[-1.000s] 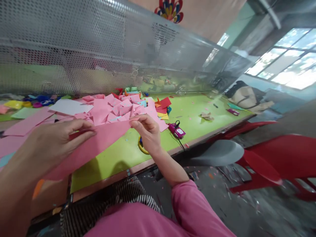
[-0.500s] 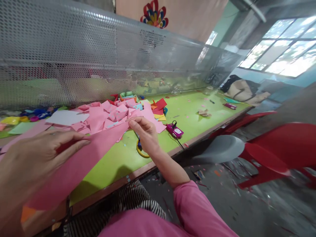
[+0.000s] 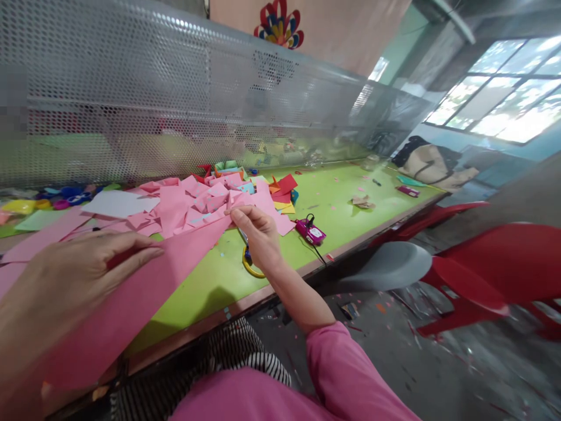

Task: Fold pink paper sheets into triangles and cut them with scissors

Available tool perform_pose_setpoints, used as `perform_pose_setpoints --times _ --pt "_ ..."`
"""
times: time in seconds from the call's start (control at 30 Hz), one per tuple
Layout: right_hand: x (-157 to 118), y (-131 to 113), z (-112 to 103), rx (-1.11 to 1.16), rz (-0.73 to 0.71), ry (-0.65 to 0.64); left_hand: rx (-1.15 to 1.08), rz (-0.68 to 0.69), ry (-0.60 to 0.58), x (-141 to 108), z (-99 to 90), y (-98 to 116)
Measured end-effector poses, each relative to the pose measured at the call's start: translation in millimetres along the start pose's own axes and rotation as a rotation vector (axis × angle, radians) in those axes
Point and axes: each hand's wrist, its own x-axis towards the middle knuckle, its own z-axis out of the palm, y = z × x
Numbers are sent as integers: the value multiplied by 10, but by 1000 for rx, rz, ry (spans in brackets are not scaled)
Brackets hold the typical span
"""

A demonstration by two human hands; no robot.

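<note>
A long pink paper strip (image 3: 144, 292) is stretched between my two hands above the near edge of the table. My left hand (image 3: 83, 280) pinches its upper edge with thumb and fingers. At the strip's far, narrow end, my right hand (image 3: 256, 234) is closed on the tip in a pinch. Scissors with a yellow handle (image 3: 249, 266) lie on the tabletop, partly hidden behind my right hand. Just beyond the strip is a heap of cut and folded pink paper pieces (image 3: 175, 204), some with light blue bits among them.
The lime-green table (image 3: 333, 187) runs back to the right along a perforated metal screen (image 3: 131, 88). A magenta device with a cable (image 3: 311, 232) sits near the front edge. White paper (image 3: 120, 203) and red paper (image 3: 286, 184) flank the heap. Red chairs (image 3: 504, 263) stand at right.
Both hands keep their pinch on the pink strip, which is in nearly the same place. The view has shifted slightly; more of the pink paper at far left shows.
</note>
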Motion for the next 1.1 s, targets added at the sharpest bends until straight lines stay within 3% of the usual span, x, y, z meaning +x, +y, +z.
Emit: perform_pose_setpoints --times 0.23,0.37,0.6,0.83,1.1 --pt "-44 -58 14 -25 24 -80 -28 -56 -70 4 -8 -40" --pt "-51 -65 35 27 31 -54 -57 -106 -89 -14 -14 -47" --pt "-41 -72 33 30 81 -41 -104 -114 -28 -38 27 -27" --pt "-30 -49 -78 -29 -21 80 -155 -151 -24 -47 -109 147" --pt "-1 -5 -144 -21 -26 133 -256 -184 -67 -36 -121 96"
